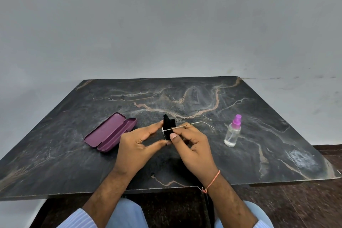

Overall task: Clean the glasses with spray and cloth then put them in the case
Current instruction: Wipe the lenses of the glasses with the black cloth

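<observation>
Thin silver-framed glasses [192, 124] are held above the middle of the dark marble table [185, 98], their temple arms pointing right. My left hand [137, 146] pinches the frame's left end between forefinger and thumb. My right hand [192, 144] presses a folded black cloth [168, 123] against a lens, which the cloth mostly hides. A purple glasses case [111, 132] lies open on the table left of my hands. A clear spray bottle with a purple nozzle [233, 131] stands upright to the right.
The table's near edge [166, 189] runs just under my wrists. A grey wall rises behind the table. A thin orange thread circles my right wrist [212, 181].
</observation>
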